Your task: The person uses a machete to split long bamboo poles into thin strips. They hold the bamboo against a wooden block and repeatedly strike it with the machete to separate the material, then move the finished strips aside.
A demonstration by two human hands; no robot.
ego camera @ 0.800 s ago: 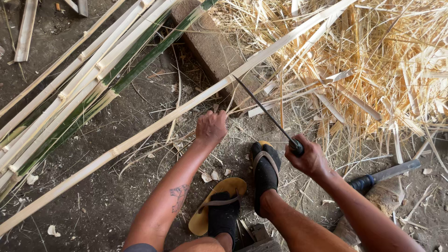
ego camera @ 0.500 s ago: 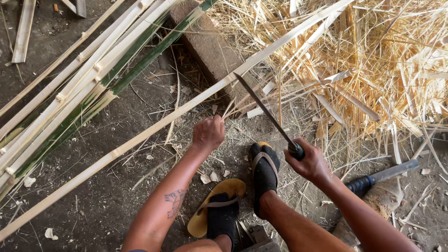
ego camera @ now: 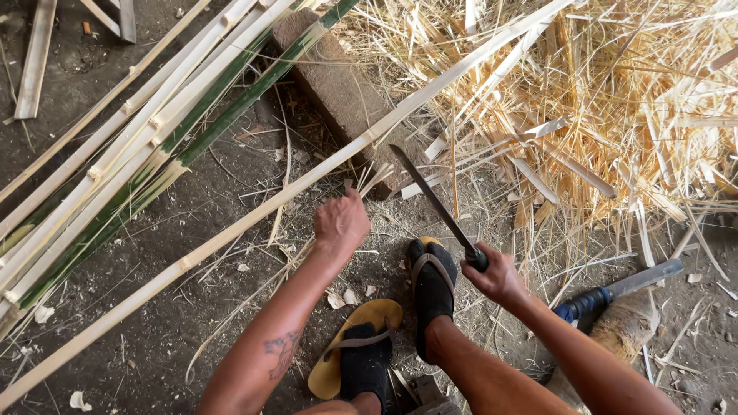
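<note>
Pale split bamboo lies all around you: a bundle of long strips (ego camera: 115, 154), some still green on one side, rests on the dirt floor (ego camera: 154, 323) to your left, and a big heap of thin yellow shavings (ego camera: 615, 100) fills the upper right. A rough brown brick (ego camera: 338, 92) lies between them, under the long bamboo strip (ego camera: 254, 219) that crosses the view from lower left to upper right. Your left hand (ego camera: 340, 223) is closed in a fist just below this strip, at its lower edge; I cannot tell if it grips it. Your right hand (ego camera: 498, 277) is closed around the dark handle of a long narrow knife (ego camera: 434, 204), and the blade points up toward the strip near the brick. A second tool with a blue handle (ego camera: 615, 292) lies on the floor behind your right arm. Your feet wear black sandals (ego camera: 430, 288) with tan soles.
</note>
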